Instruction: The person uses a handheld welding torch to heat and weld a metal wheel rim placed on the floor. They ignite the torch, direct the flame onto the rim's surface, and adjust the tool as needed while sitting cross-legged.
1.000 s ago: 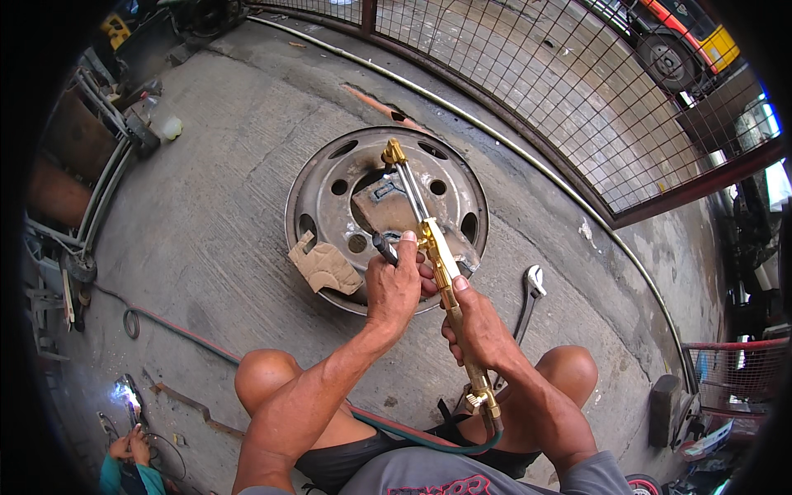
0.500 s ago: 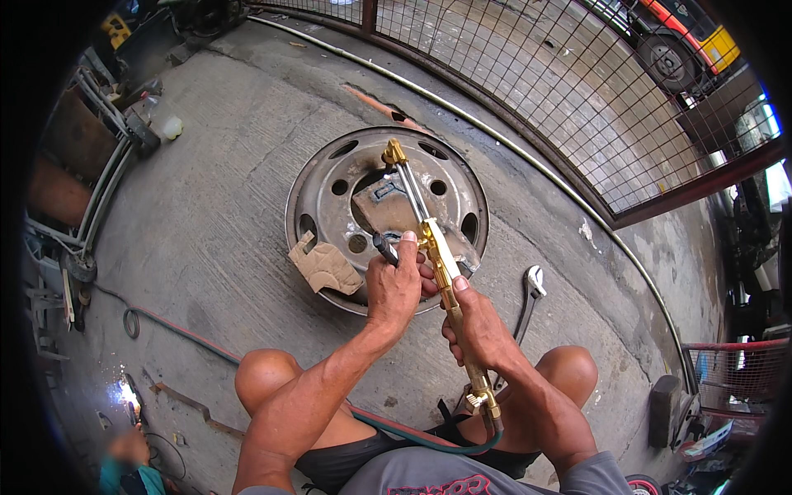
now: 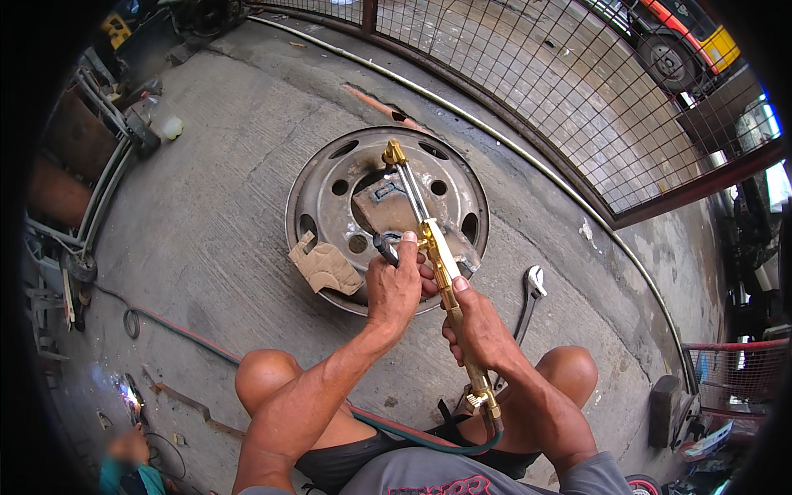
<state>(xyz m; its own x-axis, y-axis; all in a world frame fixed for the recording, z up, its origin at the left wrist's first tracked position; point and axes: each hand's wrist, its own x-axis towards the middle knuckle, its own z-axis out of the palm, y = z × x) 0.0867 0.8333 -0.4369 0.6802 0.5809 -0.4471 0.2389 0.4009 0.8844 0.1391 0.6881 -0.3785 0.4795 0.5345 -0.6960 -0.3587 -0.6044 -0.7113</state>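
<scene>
My right hand (image 3: 474, 326) is wrapped round the brass grip of a cutting torch (image 3: 443, 256), whose head points away from me. Beside the torch's middle, my left hand (image 3: 394, 289) is closed, with a short black cylinder (image 3: 384, 249) poking out past its thumb; its exact kind does not show. The left thumb and fingers meet the torch's brass valve area. Beneath the torch lies a steel wheel rim (image 3: 301, 194), bearing a flat metal plate (image 3: 388, 213) with marked shapes. A cut piece of cardboard (image 3: 324, 268) rests on the rim's near left edge.
An adjustable wrench (image 3: 530, 301) lies right of the rim. Red and green hoses (image 3: 186, 334) cross the floor to the torch. Mesh fencing (image 3: 528, 91) stands at the back right, a metal cart (image 3: 99, 165) at the left. Lower left, another person (image 3: 124, 466) works near a bright welding spark.
My hands, the torch and the rim have not visibly moved. The welding spark at the lower left has grown smaller and dimmer, with some smoke about it.
</scene>
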